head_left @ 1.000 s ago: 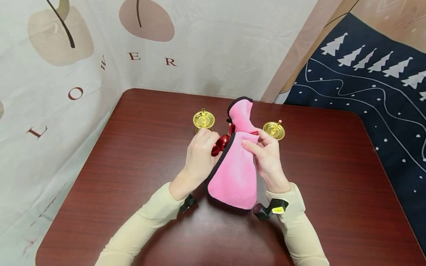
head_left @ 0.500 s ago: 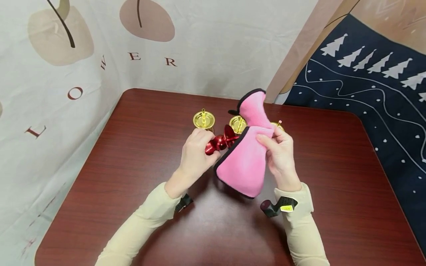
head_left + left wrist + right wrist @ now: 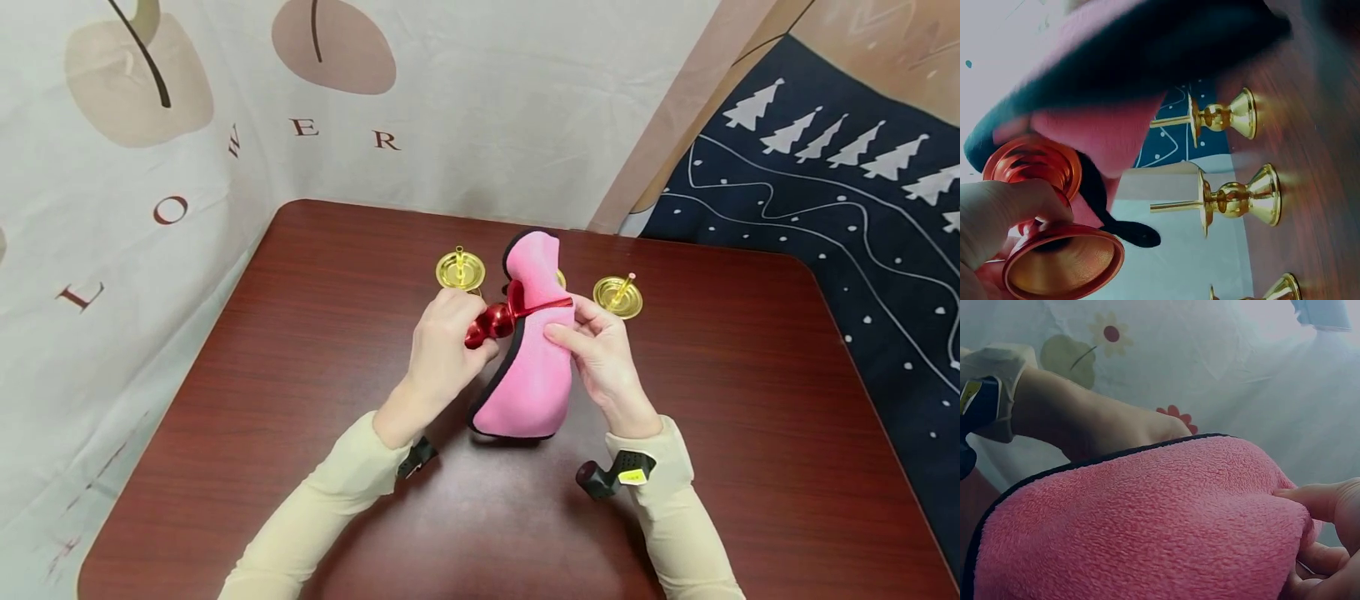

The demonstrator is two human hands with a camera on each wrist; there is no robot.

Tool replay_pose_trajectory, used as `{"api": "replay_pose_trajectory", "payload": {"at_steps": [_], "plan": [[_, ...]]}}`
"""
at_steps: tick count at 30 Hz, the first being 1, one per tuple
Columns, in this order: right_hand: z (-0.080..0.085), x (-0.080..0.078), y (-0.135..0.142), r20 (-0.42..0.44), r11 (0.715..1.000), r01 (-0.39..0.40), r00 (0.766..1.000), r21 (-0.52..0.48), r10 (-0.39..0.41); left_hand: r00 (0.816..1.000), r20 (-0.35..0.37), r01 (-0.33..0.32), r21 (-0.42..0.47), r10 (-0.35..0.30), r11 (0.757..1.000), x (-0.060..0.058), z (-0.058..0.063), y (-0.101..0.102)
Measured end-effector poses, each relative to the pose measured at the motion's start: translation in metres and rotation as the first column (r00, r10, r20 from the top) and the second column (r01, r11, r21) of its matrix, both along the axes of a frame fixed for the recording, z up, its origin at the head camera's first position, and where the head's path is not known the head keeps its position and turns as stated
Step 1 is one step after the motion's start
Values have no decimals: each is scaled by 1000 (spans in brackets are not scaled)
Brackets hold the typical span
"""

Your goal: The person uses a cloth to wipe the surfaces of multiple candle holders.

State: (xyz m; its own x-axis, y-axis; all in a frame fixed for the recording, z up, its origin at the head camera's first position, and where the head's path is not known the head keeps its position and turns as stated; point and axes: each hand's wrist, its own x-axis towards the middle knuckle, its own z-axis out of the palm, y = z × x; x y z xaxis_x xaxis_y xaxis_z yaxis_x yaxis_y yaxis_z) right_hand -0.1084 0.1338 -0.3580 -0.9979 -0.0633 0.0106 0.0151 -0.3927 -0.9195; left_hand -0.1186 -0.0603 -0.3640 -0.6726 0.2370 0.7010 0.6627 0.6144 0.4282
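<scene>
My left hand [image 3: 446,350] grips a red metallic candlestick [image 3: 495,322] round its body and holds it tilted above the table. In the left wrist view the hollow base of this candlestick [image 3: 1063,265] faces the camera. My right hand [image 3: 603,354] pinches a pink cloth [image 3: 528,379] with black edging, thumb on top. The candlestick's thin spike lies across the cloth, its tip at my right fingers. In the right wrist view the fleecy cloth [image 3: 1147,519] hides the candlestick. A black loop [image 3: 1138,233] hangs from the cloth's edge.
Gold candlesticks stand upright towards the back of the brown table [image 3: 337,275]: one at left [image 3: 460,271], one at right [image 3: 618,297], and one in the middle [image 3: 1235,200], mostly behind the cloth in the head view. A printed fabric backdrop [image 3: 480,108] hangs behind the table.
My right hand drew the cloth away to the right along the spike, then came back left with it. The spike now shows on top of the cloth. My left hand has barely moved.
</scene>
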Motion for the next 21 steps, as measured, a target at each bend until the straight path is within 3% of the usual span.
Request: {"api": "replay_pose_trajectory", "payload": {"at_steps": [8,14,21], "plan": [[6,-1,2,-40,997,63,997,-48,-65,1000,-18,23,1,-23,1000,0,3,2],[11,-2,16,-43,985,120,991,-127,-126,999,49,-15,66,12,998,-1,0,-5],[8,5,11,-33,997,80,996,-7,-80,998,64,-25,185,13,982,-2,3,-8]]}}
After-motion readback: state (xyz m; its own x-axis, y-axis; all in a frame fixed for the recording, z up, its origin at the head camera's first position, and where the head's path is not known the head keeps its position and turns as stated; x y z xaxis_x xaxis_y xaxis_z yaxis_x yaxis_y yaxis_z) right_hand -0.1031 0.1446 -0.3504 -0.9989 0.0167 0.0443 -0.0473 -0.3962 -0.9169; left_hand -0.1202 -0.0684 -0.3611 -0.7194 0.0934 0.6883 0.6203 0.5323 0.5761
